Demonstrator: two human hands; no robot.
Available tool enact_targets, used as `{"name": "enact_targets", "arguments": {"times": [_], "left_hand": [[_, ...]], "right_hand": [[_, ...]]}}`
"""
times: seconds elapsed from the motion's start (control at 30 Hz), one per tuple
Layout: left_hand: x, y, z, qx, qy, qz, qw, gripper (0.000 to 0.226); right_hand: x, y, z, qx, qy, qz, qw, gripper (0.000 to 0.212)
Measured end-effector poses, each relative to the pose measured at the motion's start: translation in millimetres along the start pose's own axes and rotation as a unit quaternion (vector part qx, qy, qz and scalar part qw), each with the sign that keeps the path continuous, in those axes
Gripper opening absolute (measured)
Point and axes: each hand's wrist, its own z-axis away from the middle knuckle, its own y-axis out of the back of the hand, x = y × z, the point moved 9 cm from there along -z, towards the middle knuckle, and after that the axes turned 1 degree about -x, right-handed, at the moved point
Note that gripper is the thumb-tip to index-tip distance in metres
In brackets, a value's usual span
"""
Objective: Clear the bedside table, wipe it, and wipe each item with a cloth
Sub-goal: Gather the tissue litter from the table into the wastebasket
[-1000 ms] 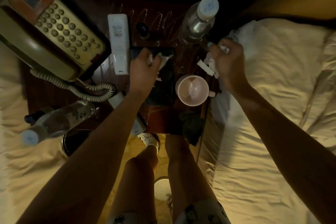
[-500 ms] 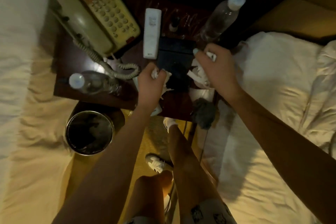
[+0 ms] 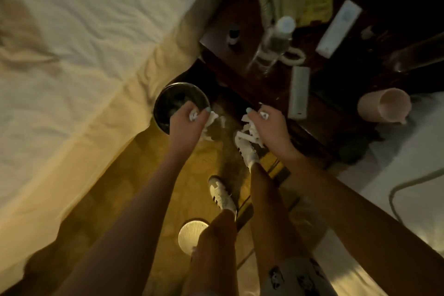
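We moved off bedside table (image 3: 240,7): left hand (image 3: 186,124) clutching tissue wad (image 3: 193,115) at bin (image 3: 168,89), right hand (image 3: 270,128) gripping paper scraps (image 3: 249,128).

A round metal bin (image 3: 165,90) stands on the yellow carpet (image 3: 139,163) beside a cream-sheeted bed (image 3: 84,43)

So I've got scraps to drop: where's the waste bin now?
Head view, left of centre: the waste bin stands on the floor between the bed and the bedside table, the left hand over its rim.
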Motion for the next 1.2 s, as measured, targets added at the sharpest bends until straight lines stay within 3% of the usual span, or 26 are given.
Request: {"name": "enact_targets", "arguments": {"times": [0.2,0.4,0.5,0.57,0.7,0.8,0.87,1.0,1.2], "left_hand": [[-65.7,29.6,-32.9,0.029,0.088,0.017,0.996,0.034],[-174.0,14.5,-73.3,0.058,0.195,0.040,0.978,0.027],[-214.1,6.9,-90.7,0.111,0.230,0.081,0.963,0.019],[-237.1,-0.6,-104.6,0.141,0.246,0.104,0.953,0.025],[-273.0,-4.6,-130.6,0.163,0.261,0.091,0.947,0.034],[-291.2,-15.6,-137.6,0.124,0.273,0.080,0.951,0.047],[-298.5,-21.7,-138.2,0.098,0.266,0.072,0.956,0.051],[-289.7,-24.8,-127.5,0.091,0.231,0.055,0.967,0.045],[-254.9,-39.3,-101.4,0.112,0.181,0.083,0.974,0.043]], "right_hand": [[14.3,-91.0,-44.9,-0.080,-0.040,0.057,0.994,0.030],[54.8,-152.5,-114.9,-0.112,-0.066,0.074,0.989,0.018],[82.8,-175.5,-146.5,-0.131,-0.079,0.091,0.984,0.020],[96.6,-191.3,-164.4,-0.149,-0.075,0.116,0.979,0.015],[112.9,-235.9,-193.4,-0.190,-0.062,0.124,0.972,0.032],[121.4,-259.7,-198.4,-0.251,-0.066,0.121,0.958,0.059],[124.6,-264.4,-198.3,-0.276,-0.049,0.133,0.951,0.061],[122.7,-244.3,-190.5,-0.269,-0.005,0.159,0.950,0.043],[115.5,-183.0,-184.0,-0.167,0.056,0.180,0.968,0.026]]}}
